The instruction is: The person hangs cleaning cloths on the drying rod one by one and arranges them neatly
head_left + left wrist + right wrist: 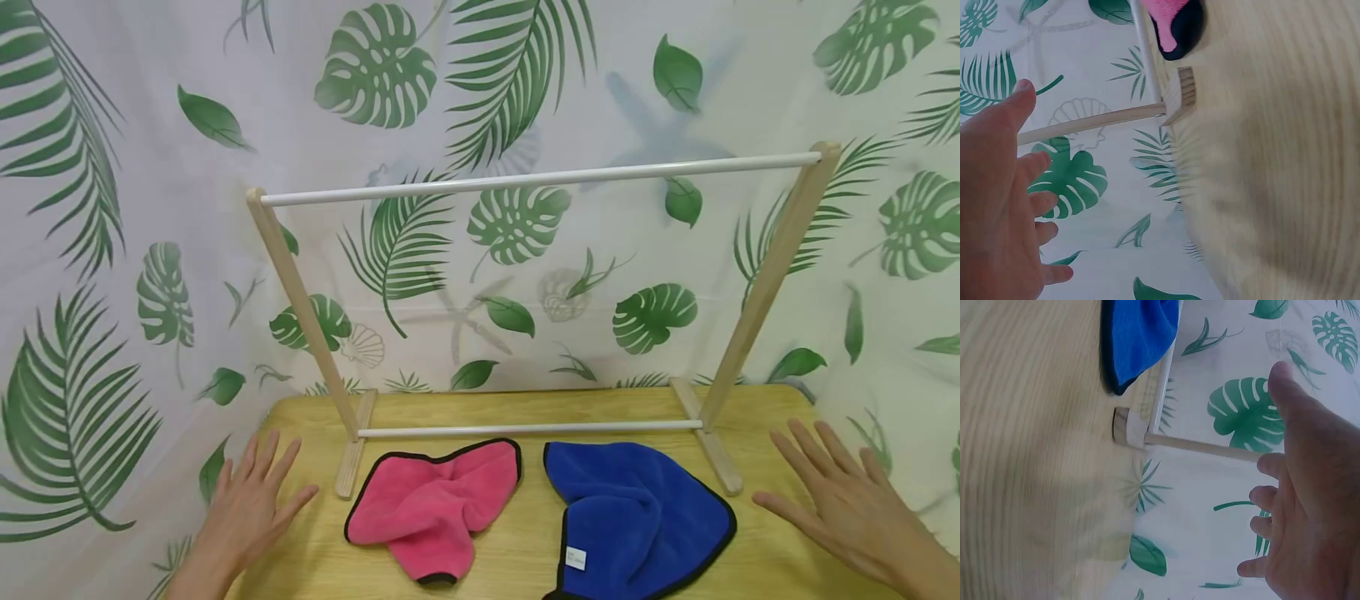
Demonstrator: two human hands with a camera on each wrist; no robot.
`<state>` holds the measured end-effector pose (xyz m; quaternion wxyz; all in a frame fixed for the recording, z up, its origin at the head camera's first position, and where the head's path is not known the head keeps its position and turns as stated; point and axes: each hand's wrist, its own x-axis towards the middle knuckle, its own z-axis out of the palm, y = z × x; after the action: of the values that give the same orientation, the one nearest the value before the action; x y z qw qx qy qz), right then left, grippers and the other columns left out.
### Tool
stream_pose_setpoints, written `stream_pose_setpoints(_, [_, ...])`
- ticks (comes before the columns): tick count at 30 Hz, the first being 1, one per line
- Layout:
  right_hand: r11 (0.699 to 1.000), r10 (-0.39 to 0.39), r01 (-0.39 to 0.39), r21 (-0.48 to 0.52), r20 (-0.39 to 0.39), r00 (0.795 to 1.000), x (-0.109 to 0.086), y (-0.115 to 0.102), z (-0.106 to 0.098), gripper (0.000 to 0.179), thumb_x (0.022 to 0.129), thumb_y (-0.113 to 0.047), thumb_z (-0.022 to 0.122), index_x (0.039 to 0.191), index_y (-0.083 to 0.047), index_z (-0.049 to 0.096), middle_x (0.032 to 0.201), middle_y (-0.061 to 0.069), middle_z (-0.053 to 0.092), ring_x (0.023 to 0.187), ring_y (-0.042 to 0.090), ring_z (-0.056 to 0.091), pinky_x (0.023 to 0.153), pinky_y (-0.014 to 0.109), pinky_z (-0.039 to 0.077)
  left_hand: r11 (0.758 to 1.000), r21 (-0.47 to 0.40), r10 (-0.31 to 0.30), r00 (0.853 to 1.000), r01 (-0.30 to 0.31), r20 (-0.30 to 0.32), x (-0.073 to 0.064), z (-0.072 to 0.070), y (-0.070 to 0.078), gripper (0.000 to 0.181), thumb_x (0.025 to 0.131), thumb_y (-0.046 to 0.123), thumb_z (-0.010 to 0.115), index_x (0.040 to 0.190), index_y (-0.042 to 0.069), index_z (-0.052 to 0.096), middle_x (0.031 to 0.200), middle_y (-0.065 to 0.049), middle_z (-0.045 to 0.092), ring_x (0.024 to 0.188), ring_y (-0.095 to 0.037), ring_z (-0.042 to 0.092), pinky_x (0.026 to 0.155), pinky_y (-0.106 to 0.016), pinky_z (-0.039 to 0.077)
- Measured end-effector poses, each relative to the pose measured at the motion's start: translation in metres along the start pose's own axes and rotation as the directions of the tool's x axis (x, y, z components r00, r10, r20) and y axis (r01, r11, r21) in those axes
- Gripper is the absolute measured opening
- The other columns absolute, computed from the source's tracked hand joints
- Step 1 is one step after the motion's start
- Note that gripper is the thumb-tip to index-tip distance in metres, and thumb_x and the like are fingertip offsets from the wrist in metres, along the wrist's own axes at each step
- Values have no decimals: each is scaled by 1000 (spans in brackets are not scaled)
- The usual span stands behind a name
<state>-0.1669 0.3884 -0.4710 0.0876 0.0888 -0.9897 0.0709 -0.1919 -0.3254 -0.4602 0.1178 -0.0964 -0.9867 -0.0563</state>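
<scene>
My left hand (251, 500) is spread with fingers apart at the table's left side, holding nothing. Nearest to it stands the left foot of a wooden rack (352, 458). Between the hands a crumpled pink towel (427, 504) with black edging lies on the table. To its right is a blue towel (637, 517), also black-edged and folded over itself, with a small white label (576, 558) showing. My right hand (847, 492) is likewise spread and holds nothing, to the right of the rack's right foot (708, 437). In the wrist views, both hands' fingers are extended.
The rack has a white top bar (540, 177), a white lower bar (532, 430) and two slanting wooden posts. It stands on a wood-grain table (525, 575) near the back edge. A leaf-patterned curtain (585, 275) hangs behind and at the sides.
</scene>
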Motion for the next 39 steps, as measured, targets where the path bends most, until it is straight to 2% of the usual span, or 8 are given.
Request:
stream_pose_setpoints(6, [996, -53, 52, 78, 8, 999, 5, -16, -6, 89, 103, -52, 59, 161, 5, 24, 164, 34, 16, 153, 50, -4, 112, 76, -5, 996, -92, -3, 999, -1, -38, 9, -11, 2, 73, 105, 50, 56, 158, 3, 39, 163, -30, 27, 151, -52, 14, 111, -77, 16])
stream_pose_setpoints(12, [977, -131, 136, 165, -45, 990, 14, -34, -13, 78, 101, -43, 66, 156, 6, 37, 156, 36, 34, 151, 53, 13, 114, 75, 9, 980, -193, 15, 982, -52, -190, 23, -17, 4, 68, 106, 38, 60, 153, -6, 40, 158, -34, 33, 145, -56, 27, 106, -77, 26])
stream_pose_setpoints(15, [963, -165, 181, 197, -95, 982, 17, -43, -18, 70, 99, -37, 70, 151, 4, 46, 150, 35, 44, 144, 57, 29, 107, 76, 23, 964, -255, 12, 969, -77, -246, 31, -20, 6, 68, 105, 34, 62, 153, -8, 39, 157, -33, 35, 144, -56, 30, 105, -76, 30])
stream_pose_setpoints(21, [928, -208, 244, 281, -153, 966, 25, -64, -26, 56, 96, -29, 75, 142, -2, 58, 136, 26, 61, 123, 53, 55, 92, 70, 43, 914, -400, -36, 970, -65, -239, 45, -30, 9, 69, 108, 32, 58, 161, -1, 28, 161, -31, 30, 145, -54, 29, 108, -74, 29])
stream_pose_setpoints(25, [905, -211, 240, 352, -120, 970, 31, -79, -30, 52, 99, -28, 72, 142, -1, 59, 134, 24, 63, 123, 52, 56, 94, 69, 44, 877, -476, -57, 969, -67, -242, 55, -39, 13, 68, 109, 29, 56, 162, 0, 26, 160, -32, 29, 146, -55, 27, 109, -74, 28])
stream_pose_setpoints(28, [898, -213, 235, 373, -99, 972, 35, -90, -31, 51, 100, -30, 71, 141, -1, 59, 134, 23, 63, 124, 51, 56, 95, 70, 44, 853, -515, -65, 961, -86, -268, 66, -45, 16, 66, 109, 27, 55, 161, -1, 26, 160, -32, 31, 142, -55, 33, 107, -72, 32])
stream_pose_setpoints(34, [880, -246, 257, 399, -80, 966, 45, -112, -27, 52, 101, -32, 69, 143, -4, 59, 136, 17, 64, 126, 46, 56, 98, 67, 45, 800, -585, -95, 934, -135, -345, 86, -56, 19, 63, 108, 20, 56, 159, -5, 29, 158, -29, 37, 139, -49, 42, 104, -65, 40])
stream_pose_setpoints(39, [855, -301, 316, 412, -102, 948, 54, -126, -22, 49, 101, -31, 69, 141, -4, 61, 135, 14, 65, 125, 41, 59, 97, 62, 49, 747, -652, -121, 937, -130, -326, 104, -66, 18, 65, 110, 23, 54, 161, -3, 24, 160, -26, 36, 145, -43, 38, 108, -61, 39])
